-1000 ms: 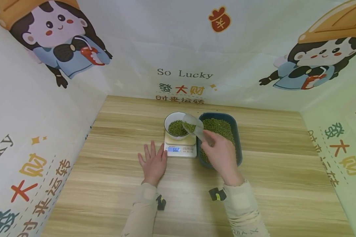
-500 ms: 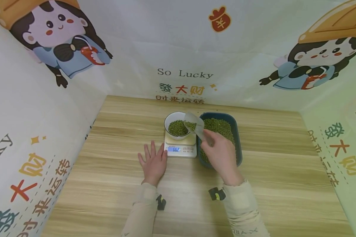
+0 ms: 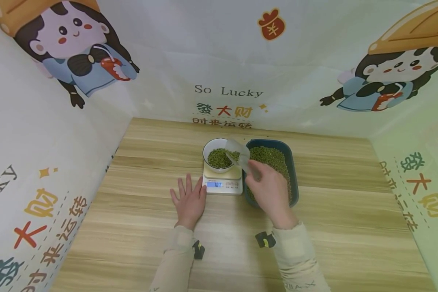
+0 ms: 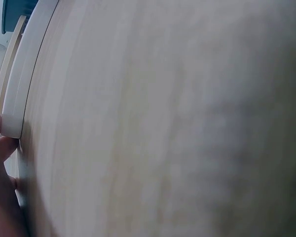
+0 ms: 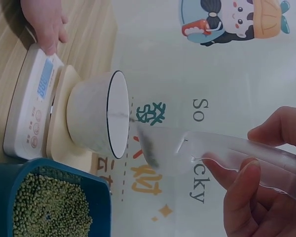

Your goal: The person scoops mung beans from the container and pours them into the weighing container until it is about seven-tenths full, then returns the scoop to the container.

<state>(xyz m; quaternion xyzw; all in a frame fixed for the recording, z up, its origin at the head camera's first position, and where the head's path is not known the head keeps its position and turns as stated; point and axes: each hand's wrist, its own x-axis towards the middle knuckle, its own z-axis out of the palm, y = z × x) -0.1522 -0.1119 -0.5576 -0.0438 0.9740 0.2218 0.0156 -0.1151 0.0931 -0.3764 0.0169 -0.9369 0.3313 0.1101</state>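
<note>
Right fingers: curled round the handle of the clear scoop (image 3: pixel 242 152), thumb and fingertips pressing it from opposite sides, little gap left
Right hand (image 3: pixel 271 190): above the blue box (image 3: pixel 294 180), wrist toward the person, scoop aimed left
Left fingers: straight and fanned apart, gripping nothing; those nearest the scale (image 3: pixel 222 190) touch its near left corner
Left hand (image 3: pixel 190 205): back up, laid low beside the scale
Scoop: tilted, its lip over the right side of the bowl (image 3: pixel 221 170), some green beans (image 3: pixel 235 155) in its cup; a dark blurred streak shows at the lip in the right wrist view
Bowl: white with a dark rim, upright on the scale's cream platform, beans lying in its bottom
Scale: white, display lit and facing the person, digits too small to read surely
Box: just right of the scale, holding many more beans
Sleeves: pale, both forearms, a black wrist device (image 3: pixel 265 239) showing at the right cuff and another at the left
Tabletop (image 3: pixel 149 162): wood-grained, under everything
Backdrop (image 3: pixel 306 81): white, printed with cartoon figures and lettering, behind and at both sides
</note>
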